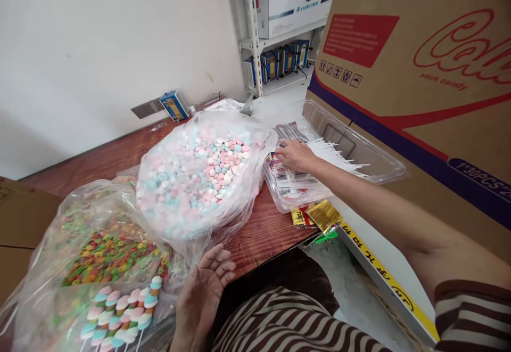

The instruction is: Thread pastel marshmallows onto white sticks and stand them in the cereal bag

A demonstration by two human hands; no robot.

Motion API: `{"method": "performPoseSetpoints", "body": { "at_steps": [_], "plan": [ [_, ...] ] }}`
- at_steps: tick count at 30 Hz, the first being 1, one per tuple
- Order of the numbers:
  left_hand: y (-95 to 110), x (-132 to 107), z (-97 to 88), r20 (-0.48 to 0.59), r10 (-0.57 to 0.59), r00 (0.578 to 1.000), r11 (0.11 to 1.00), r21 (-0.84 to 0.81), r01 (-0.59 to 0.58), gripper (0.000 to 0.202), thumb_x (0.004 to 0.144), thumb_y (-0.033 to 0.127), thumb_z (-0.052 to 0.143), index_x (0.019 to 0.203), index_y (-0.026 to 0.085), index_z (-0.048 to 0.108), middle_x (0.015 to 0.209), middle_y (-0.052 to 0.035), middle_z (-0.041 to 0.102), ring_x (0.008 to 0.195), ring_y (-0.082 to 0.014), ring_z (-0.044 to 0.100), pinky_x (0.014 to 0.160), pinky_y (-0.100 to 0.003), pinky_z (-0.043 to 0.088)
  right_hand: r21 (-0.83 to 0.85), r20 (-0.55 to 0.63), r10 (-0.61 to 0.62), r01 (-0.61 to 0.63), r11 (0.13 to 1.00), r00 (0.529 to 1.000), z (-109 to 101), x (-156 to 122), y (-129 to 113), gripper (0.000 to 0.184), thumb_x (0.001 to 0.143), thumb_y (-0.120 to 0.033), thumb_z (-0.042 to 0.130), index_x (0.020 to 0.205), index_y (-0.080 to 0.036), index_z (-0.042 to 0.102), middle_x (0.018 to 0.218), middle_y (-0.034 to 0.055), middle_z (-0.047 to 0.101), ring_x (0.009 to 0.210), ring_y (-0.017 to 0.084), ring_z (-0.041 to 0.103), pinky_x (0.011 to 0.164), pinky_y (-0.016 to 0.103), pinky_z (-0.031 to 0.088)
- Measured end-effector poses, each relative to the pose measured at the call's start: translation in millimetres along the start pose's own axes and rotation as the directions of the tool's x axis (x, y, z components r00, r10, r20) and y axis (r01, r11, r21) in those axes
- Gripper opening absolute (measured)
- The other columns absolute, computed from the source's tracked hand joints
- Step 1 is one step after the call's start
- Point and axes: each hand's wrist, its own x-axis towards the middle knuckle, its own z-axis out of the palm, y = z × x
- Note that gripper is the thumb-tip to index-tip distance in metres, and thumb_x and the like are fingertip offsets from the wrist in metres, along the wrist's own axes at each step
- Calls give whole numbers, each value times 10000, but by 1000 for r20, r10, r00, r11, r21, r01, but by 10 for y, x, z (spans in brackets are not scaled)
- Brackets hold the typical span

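My right hand (294, 155) reaches across into a clear plastic tray (383, 165), its fingers bent down onto the clear wrappers (285, 173) at the tray's left end; what they pinch, if anything, is hidden. White sticks (339, 156) lie just right of that hand. My left hand (205, 293) rests palm up and empty at the table's front edge, fingers spread. Beside it lie finished candy skewers (120, 314) in pastel colours. A clear bag of pastel round candies (199, 176) sits between the hands.
A second bag holds multicoloured candy rings (107, 251). Gold twist ties (319, 216) lie below the tray. A large cardboard candy carton (419, 75) stands at the right. A white metal shelf (255, 38) with boxes is at the back, the wall on the left.
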Motion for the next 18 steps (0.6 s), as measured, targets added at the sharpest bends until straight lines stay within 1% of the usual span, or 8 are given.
{"method": "performPoseSetpoints", "body": {
  "at_steps": [5,8,9,10,11,13,16,18],
  "plan": [
    [-79,49,21,106,-32,994,995,94,22,521,864,503,699,1265,171,718,1179,-143,718,1004,-255,686,876,-348,565,112,-262,125,-99,989,957,-254,-15,-13,270,963,-237,503,973,-166,763,1049,122,738,969,271,665,805,368,490],
    [-196,137,196,242,-136,961,976,199,89,551,874,510,696,1302,163,698,1256,-181,694,1048,-265,678,899,-355,534,351,-379,219,-79,933,899,-401,-209,-286,239,985,-311,497,867,-181,658,762,55,683,733,219,646,679,347,505],
    [-253,178,293,296,-190,936,964,235,122,591,851,517,727,1329,173,682,1307,-192,673,1089,-277,669,915,-363,524,579,-389,269,7,815,881,-419,-337,-444,220,965,-358,557,819,-200,607,683,19,639,645,194,618,621,328,502],
    [-313,223,406,348,-232,909,955,258,145,654,806,522,778,1359,194,661,1362,-195,645,1141,-292,654,932,-369,516,792,-350,266,132,596,898,-416,-494,-629,228,919,-393,642,795,-220,560,656,-11,617,603,178,607,594,319,510],
    [-371,272,528,390,-254,885,952,263,157,734,744,514,839,1392,239,634,1418,-178,613,1200,-305,630,947,-375,509,901,-299,219,199,387,929,-395,-673,-829,273,873,-411,708,779,-234,524,643,-32,603,579,166,597,580,313,518],
    [-451,367,764,424,-172,889,977,190,98,911,589,464,950,1418,333,595,1487,-117,564,1290,-317,577,981,-383,497,976,-178,118,160,147,977,-308,-1053,-1218,314,848,-414,759,772,-239,509,650,-41,616,588,156,607,560,289,523],
    [-416,453,972,328,109,938,994,-6,-113,805,561,573,929,1266,262,698,1370,-118,643,1276,-321,583,1018,-412,495,993,-89,105,80,91,990,-129,-1491,-1620,254,833,-369,795,788,-217,596,702,-34,654,615,126,612,589,257,536],
    [-312,447,974,159,269,950,963,-63,-263,605,653,518,900,1163,236,737,1255,-102,700,1191,-274,634,1006,-387,508,991,-92,88,82,109,992,-2,-1615,-1744,198,833,-342,797,816,-210,650,754,-23,682,674,123,629,658,258,550]
  ]
}}
